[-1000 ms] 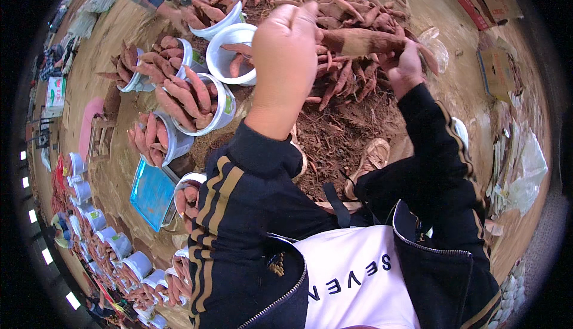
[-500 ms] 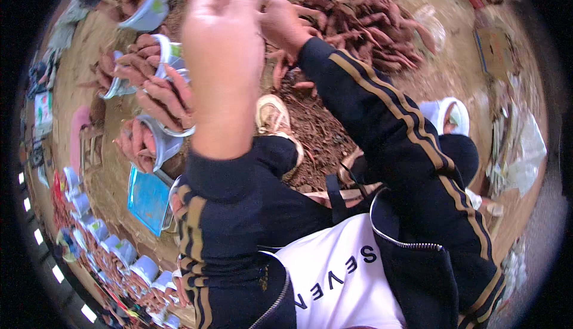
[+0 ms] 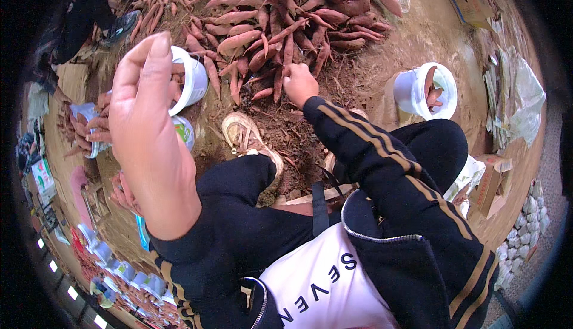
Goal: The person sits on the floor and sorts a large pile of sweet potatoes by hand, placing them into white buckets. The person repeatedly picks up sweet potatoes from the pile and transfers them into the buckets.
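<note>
Raised close in front of me, my left hand (image 3: 146, 93) has its fingers curled toward the thumb; what they hold, if anything, is hidden. Farther right, my right hand (image 3: 300, 84) is closed at the near edge of a large heap of sweet potatoes (image 3: 239, 42). Its fingers meet the lower end of one long sweet potato (image 3: 288, 51) in that heap. Partly behind my left hand stands a white bucket (image 3: 197, 84) with sweet potatoes inside.
At the right, another bucket (image 3: 412, 90) holds a few sweet potatoes. Beyond it lie cardboard boxes (image 3: 468, 0) and plastic sheeting (image 3: 522, 102). Loose brown soil (image 3: 298, 138) lies between my shoes. Several filled buckets (image 3: 140, 281) line the lower left. A person (image 3: 89, 16) is at the upper left.
My hands, close together before, are now apart. The right one has gone down to the sweet potato heap; the left has shifted left. The view has turned, bringing the right bucket fully into sight.
</note>
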Motion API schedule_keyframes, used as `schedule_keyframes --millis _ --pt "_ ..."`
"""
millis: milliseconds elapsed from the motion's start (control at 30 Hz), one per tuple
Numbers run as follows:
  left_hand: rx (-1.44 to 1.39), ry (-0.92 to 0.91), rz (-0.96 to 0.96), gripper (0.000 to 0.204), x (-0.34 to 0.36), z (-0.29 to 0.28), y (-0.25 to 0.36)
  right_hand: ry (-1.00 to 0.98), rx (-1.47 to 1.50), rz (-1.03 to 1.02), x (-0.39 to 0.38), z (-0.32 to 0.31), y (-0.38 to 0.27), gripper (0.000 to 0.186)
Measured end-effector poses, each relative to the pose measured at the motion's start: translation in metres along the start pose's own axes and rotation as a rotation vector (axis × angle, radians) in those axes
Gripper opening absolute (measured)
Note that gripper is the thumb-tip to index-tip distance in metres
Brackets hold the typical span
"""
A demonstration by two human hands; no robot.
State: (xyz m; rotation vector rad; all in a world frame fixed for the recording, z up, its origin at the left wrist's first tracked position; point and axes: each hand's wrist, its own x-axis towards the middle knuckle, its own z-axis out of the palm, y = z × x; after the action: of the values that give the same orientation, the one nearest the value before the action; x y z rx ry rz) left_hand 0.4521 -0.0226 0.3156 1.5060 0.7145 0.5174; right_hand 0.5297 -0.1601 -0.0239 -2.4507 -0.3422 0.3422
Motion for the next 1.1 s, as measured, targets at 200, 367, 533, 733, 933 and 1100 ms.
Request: schedule_keyframes --millis 200,367,533,733,933,1100 --pt "-0.014 -0.082 -0.046 0.024 0.012 0.019 -0.016 -0.057 -0.578 -0.345 0.032 -0.004 0.0 0.01" --pt "-0.01 -0.094 -0.055 0.025 0.018 0.023 -0.016 -0.13 -0.472 -0.56 0.04 -0.022 0.027 0.008" --pt "-0.031 -0.142 -0.083 0.024 0.021 0.029 -0.017 0.201 0.164 -0.489 0.069 -0.071 0.029 0.019" --pt "0.063 -0.272 0.0 0.02 0.022 0.042 -0.027 -0.188 1.204 0.043 0.062 -0.192 -0.025 0.019" --pt "0.488 -0.563 0.11 0.035 0.009 0.061 -0.052 -0.421 1.445 -0.163 0.025 -0.232 -0.067 0.025" --pt "0.246 -0.749 -0.134 0.029 -0.001 0.07 -0.063 -0.424 1.509 -0.23 0.004 -0.238 -0.091 0.022"
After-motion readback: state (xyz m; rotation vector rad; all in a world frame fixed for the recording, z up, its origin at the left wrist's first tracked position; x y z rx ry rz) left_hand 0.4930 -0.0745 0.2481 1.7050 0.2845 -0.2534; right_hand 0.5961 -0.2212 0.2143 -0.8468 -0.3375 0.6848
